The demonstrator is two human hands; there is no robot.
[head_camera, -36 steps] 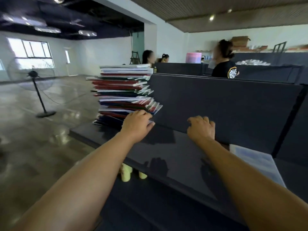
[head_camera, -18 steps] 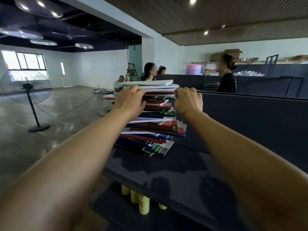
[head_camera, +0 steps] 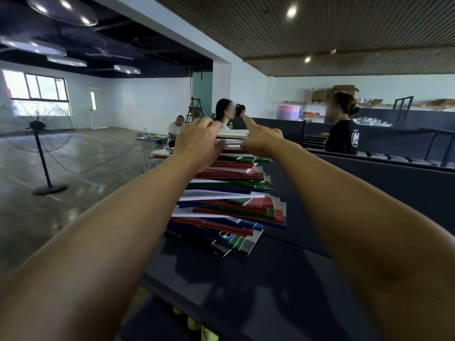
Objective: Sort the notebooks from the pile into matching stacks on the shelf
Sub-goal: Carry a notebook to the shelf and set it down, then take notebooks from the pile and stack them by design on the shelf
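On the far left stood a pedestal fan (head_camera: 39, 153). The notebook pile (head_camera: 229, 195) sat askew on the dark shelf (head_camera: 283, 286). The left hand (head_camera: 197, 143) rested at the pile's top, fingers loosely curled, its grip hidden. The right hand (head_camera: 261, 140) hovered beside it, index finger raised, fingers spread, pinching nothing.

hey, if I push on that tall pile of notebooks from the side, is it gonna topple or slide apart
Probably slide apart first: the pile of notebooks is stacked unevenly, with covers fanned out and overhanging at several levels. The covers look smooth and glossy, so layers may slip. It is tall for its footprint on the shelf, so a high push could tip it. Your left hand at the top may help steady it.
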